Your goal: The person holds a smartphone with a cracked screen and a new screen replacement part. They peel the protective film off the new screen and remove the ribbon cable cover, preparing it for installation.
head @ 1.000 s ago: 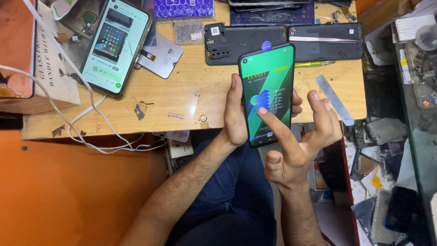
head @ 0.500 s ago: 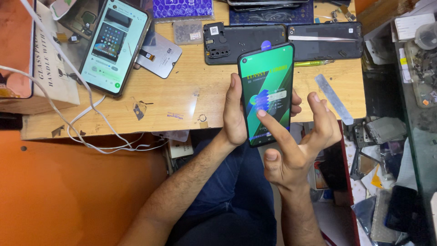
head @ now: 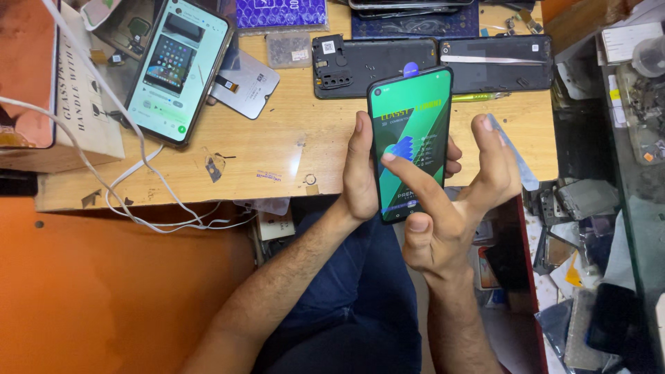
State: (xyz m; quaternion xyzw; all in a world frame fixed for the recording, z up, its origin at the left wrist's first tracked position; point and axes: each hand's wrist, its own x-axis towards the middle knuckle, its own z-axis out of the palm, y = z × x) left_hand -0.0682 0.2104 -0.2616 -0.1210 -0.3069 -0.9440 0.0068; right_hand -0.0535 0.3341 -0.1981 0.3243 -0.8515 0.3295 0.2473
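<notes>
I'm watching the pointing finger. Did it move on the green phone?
Yes, a little. The right hand has slid its fingertip up the green phone, toward the black back covers on the wooden table.

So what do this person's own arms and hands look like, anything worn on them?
Both forearms are bare, with dark hair and no sleeves in view. The left hand and right hand wear no gloves; no rings, watch or bands show. Nails are short and plain.

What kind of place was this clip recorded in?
Most likely a phone repair bench. On the wooden table lie two opened phone back covers, a loose screen part and a second lit phone on white cables, while the left hand holds a green-screened phone that the right hand taps.
</notes>
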